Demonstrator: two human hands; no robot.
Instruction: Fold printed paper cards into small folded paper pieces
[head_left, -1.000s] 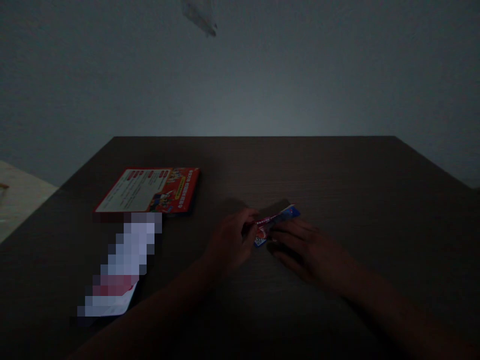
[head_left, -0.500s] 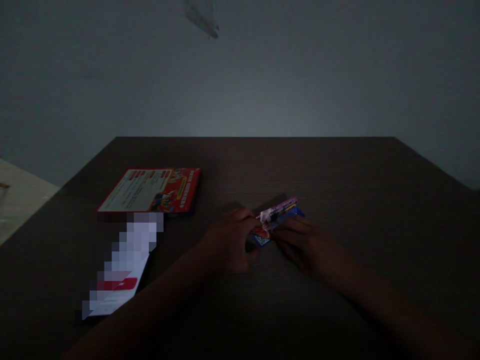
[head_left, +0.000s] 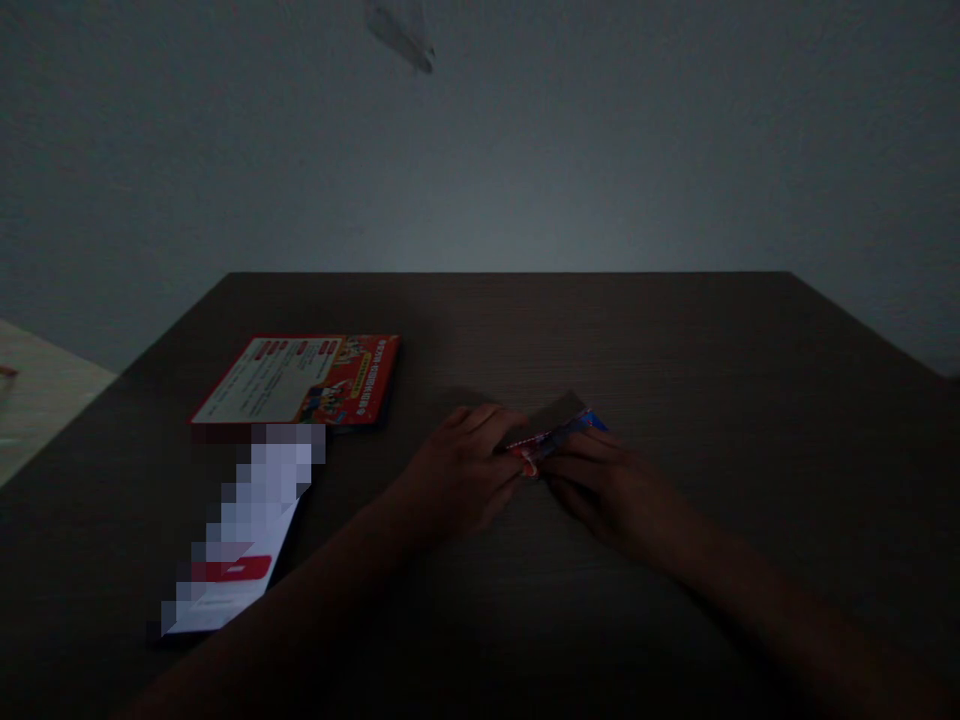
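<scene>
View: head camera, dim light, one station
Left hand: the left hand (head_left: 465, 468) lies over the left end of the printed packet (head_left: 550, 437), fingers extended and touching it; cannot tell whether the thumb pinches it
Right hand: the right hand (head_left: 611, 488) grasps the packet's right part along the near edge, fingers bent; the thumb's contact is hard to see
Packet position: between the two hands, right of table centre, set aslant, blue corner showing beyond the right fingers
Change at packet: the purple lettered panel raised half a second ago is reduced to a narrow strip; a plain grey-brown area shows behind it, flap or shadow undetermined
Change at left hand: fingers now reach farther over the packet, covering its lower patterned corner seen before
Red printed box: the red printed box (head_left: 281, 385) lies flat at left, unchanged
Phone: the lit phone (head_left: 244, 600), partly pixelated, lies just nearer than the box, unchanged
Support: dark wood-grain table (head_left: 675, 340)
</scene>
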